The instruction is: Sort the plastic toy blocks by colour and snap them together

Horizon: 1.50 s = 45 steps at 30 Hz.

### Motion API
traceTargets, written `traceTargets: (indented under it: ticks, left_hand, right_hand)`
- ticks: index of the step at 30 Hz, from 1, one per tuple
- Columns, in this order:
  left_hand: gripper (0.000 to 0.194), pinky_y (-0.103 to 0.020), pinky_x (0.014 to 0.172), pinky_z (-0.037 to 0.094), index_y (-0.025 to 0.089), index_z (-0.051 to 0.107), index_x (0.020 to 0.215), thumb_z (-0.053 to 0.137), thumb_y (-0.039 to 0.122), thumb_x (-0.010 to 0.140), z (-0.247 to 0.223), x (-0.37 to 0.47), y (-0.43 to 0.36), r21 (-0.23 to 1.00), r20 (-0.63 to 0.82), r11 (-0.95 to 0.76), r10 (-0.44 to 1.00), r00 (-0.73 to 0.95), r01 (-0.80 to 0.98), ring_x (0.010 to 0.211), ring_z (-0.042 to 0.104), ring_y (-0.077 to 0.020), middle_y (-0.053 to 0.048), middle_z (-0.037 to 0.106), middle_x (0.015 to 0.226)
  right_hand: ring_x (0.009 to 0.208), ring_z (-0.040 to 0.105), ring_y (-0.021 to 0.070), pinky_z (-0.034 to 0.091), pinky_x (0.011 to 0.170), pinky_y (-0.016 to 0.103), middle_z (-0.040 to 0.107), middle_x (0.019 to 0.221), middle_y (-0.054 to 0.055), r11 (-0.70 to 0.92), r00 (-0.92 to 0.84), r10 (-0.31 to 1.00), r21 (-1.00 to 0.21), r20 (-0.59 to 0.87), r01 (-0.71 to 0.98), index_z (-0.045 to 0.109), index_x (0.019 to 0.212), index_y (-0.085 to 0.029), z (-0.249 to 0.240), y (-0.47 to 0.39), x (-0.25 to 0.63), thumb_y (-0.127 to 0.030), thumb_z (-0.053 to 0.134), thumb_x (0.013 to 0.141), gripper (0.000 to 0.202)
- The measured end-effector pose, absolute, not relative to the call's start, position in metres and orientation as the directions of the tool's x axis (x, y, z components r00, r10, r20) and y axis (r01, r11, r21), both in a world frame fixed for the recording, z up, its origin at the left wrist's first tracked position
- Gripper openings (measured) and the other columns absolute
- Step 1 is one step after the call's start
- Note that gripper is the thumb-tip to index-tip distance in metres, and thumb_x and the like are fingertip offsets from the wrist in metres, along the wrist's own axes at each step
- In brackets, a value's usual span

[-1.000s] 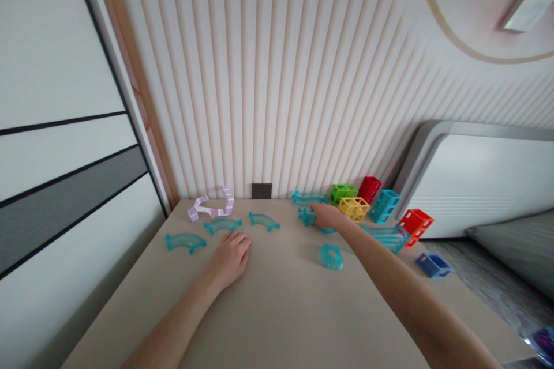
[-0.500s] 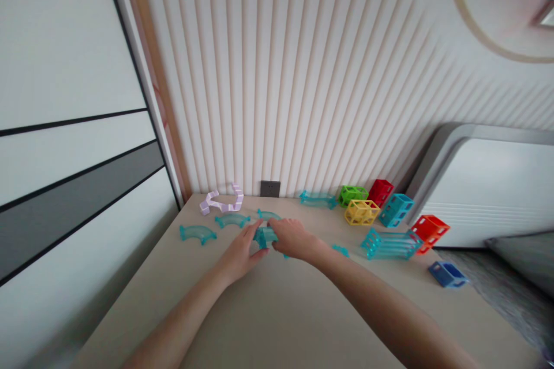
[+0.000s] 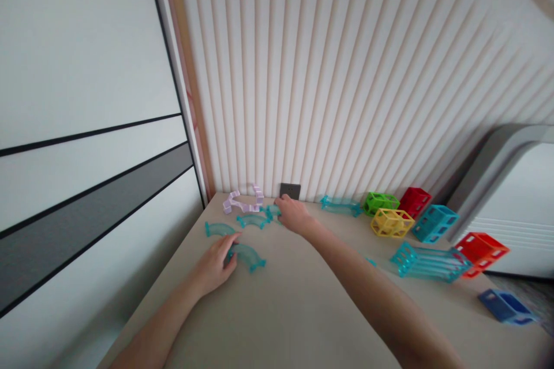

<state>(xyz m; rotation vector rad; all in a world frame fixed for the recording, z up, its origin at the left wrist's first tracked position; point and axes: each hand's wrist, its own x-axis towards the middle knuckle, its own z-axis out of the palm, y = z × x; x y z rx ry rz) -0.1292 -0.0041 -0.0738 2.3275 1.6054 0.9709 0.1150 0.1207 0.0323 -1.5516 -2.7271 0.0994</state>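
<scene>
We are sorting out see-through blue track pieces on a pale table. Our left hand lies near us with its fingers pinching the end of a curved track piece. Our right hand reaches far out, close to the wall, and its fingers rest on another blue piece; we cannot tell if they are closed around it. The two hands are well apart. We think the step is laying the curves out in a line, and the next move needs a soft, steady touch so the ends meet without bumping the others. Two more curves lie between the hands and the left edge of the table. They look smooth, hard and shiny, like a slide bent into a bow. A pale purple zigzag piece sits by the wall. To the right are boxy blocks made of thin bars: a green block, a yellow block, a red block and an orange block. A long blue frame lies on its side near them.
</scene>
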Motion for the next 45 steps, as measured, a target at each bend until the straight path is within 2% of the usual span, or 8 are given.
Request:
traceTargets:
  ticks: [5, 14, 22, 25, 29, 36, 39, 45]
  left_hand:
    - [0.032, -0.039, 0.097, 0.054, 0.021, 0.066, 0.114, 0.05, 0.013, 0.088, -0.075, -0.134, -0.005, 0.39, 0.412, -0.427, 0.873, 0.259, 0.816, 0.107, 0.066, -0.024, -0.01, 0.069, 0.112]
    - [0.025, -0.042, 0.096, 0.052, 0.02, 0.066, 0.106, 0.047, 0.014, 0.091, -0.069, -0.145, -0.005, 0.411, 0.374, -0.397, 0.895, 0.245, 0.821, 0.104, 0.063, -0.024, -0.01, 0.067, 0.107]
    - [0.018, -0.042, 0.093, 0.053, 0.021, 0.066, 0.099, 0.048, 0.024, 0.095, -0.07, -0.145, 0.0, 0.401, 0.378, -0.386, 0.896, 0.234, 0.831, 0.1, 0.063, -0.0242, -0.009, 0.066, 0.103]
    - [0.018, -0.042, 0.092, 0.053, 0.021, 0.065, 0.098, 0.048, 0.025, 0.096, -0.07, -0.144, 0.001, 0.408, 0.391, -0.391, 0.891, 0.229, 0.825, 0.099, 0.063, -0.0239, -0.009, 0.066, 0.103]
    - [0.018, -0.041, 0.091, 0.053, 0.021, 0.065, 0.096, 0.047, 0.027, 0.097, -0.069, -0.144, 0.002, 0.405, 0.398, -0.392, 0.889, 0.227, 0.826, 0.098, 0.063, -0.0236, -0.009, 0.066, 0.101]
    - [0.016, -0.04, 0.091, 0.053, 0.022, 0.064, 0.09, 0.048, 0.025, 0.093, -0.073, -0.146, 0.008, 0.364, 0.444, -0.378, 0.874, 0.198, 0.851, 0.101, 0.064, -0.0247, -0.008, 0.066, 0.105]
    - [0.017, -0.041, 0.092, 0.053, 0.022, 0.063, 0.087, 0.046, 0.023, 0.091, -0.079, -0.153, 0.01, 0.345, 0.454, -0.352, 0.874, 0.173, 0.87, 0.104, 0.065, -0.026, -0.009, 0.066, 0.108]
    - [0.016, -0.041, 0.094, 0.052, 0.023, 0.061, 0.086, 0.045, 0.021, 0.087, -0.09, -0.168, 0.017, 0.338, 0.465, -0.288, 0.879, 0.107, 0.896, 0.101, 0.066, -0.0251, -0.007, 0.067, 0.109]
  right_hand:
    - [0.107, 0.065, 0.0238, 0.056, 0.09, 0.044, 0.063, 0.125, 0.009, 0.403, -0.403, 0.908, -0.029, -0.11, 0.915, 0.06, 0.124, -0.017, 0.025, 0.176, 0.125, -0.033, 0.063, 0.097, 0.031]
    - [0.107, 0.064, 0.0242, 0.056, 0.089, 0.045, 0.062, 0.127, 0.009, 0.359, -0.368, 0.911, -0.078, -0.186, 0.93, 0.059, 0.126, -0.017, -0.001, 0.21, 0.106, -0.034, 0.064, 0.097, 0.034]
    - [0.108, 0.064, 0.0248, 0.055, 0.091, 0.046, 0.061, 0.128, 0.01, 0.37, -0.391, 0.914, -0.173, -0.107, 0.913, 0.057, 0.129, -0.018, 0.007, 0.209, 0.104, -0.037, 0.063, 0.097, 0.038]
    - [0.112, 0.063, 0.0268, 0.052, 0.093, 0.043, 0.062, 0.129, 0.013, 0.376, -0.39, 0.92, -0.204, -0.032, 0.904, 0.048, 0.139, -0.019, 0.017, 0.203, 0.105, -0.034, 0.062, 0.096, 0.047]
    - [0.115, 0.063, 0.0288, 0.048, 0.09, 0.037, 0.063, 0.127, 0.019, 0.444, -0.448, 0.893, -0.236, 0.037, 0.865, 0.034, 0.144, -0.016, 0.024, 0.18, 0.101, -0.025, 0.06, 0.093, 0.058]
    - [0.105, 0.067, 0.026, 0.051, 0.084, 0.032, 0.065, 0.12, 0.01, 0.666, -0.703, 0.708, -0.269, -0.064, 0.695, 0.061, 0.119, -0.022, -0.004, 0.107, 0.092, -0.033, 0.081, 0.075, 0.049]
    - [0.104, 0.068, 0.0281, 0.052, 0.083, 0.033, 0.065, 0.119, 0.011, 0.706, -0.747, 0.66, -0.27, -0.084, 0.655, 0.067, 0.117, -0.021, -0.015, 0.094, 0.094, -0.04, 0.079, 0.077, 0.045]
    - [0.107, 0.066, 0.0312, 0.054, 0.085, 0.037, 0.064, 0.122, 0.017, 0.734, -0.762, 0.647, -0.244, -0.031, 0.633, 0.057, 0.134, -0.016, -0.027, 0.095, 0.106, -0.047, 0.074, 0.083, 0.062]
